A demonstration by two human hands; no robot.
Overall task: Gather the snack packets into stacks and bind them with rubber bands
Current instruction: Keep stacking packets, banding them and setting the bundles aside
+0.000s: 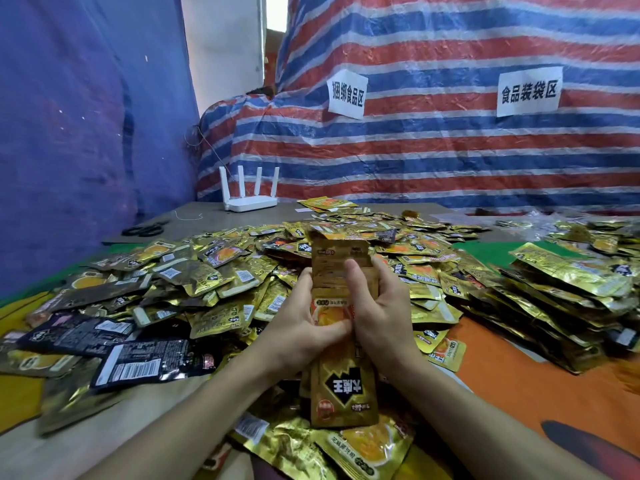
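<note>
1. Closest to me, crinkled gold foil packets (pixel 304 448) lie loose at the near edge, glossy and creased.
2. Just past them, the held stack (pixel 341 265) of flat rectangular gold sachets sits between both hands. Its long axis runs straight away from the person and the far end is tipped upward. The nearest sachet (pixel 343 393) trails down toward the person and shows a black jagged logo.
3. The left hand (pixel 294 327) grips the stack's left edge, with the thumb laid across the orange front and the fingers curled behind.
4. The right hand (pixel 381 317) clamps the right edge, with the thumb pressed on the upper face and the fingers wrapped round the back.
5. A wide heap of loose packets (pixel 225 271) spreads around them, shiny and rumpled. Matte black packets (pixel 138 358) lie to the left.
6. To the right, layered piles (pixel 554 299) slope in overlapping rows.
7. Farther back, black scissors (pixel 143 230) lie flat near a white router (pixel 249 199) with four upright antennas.
8. Behind everything hangs a red, blue and white striped woven tarp (pixel 450 161) bearing two paper signs (pixel 347 95). A blue sheet (pixel 86 133) hangs on the left.
</note>
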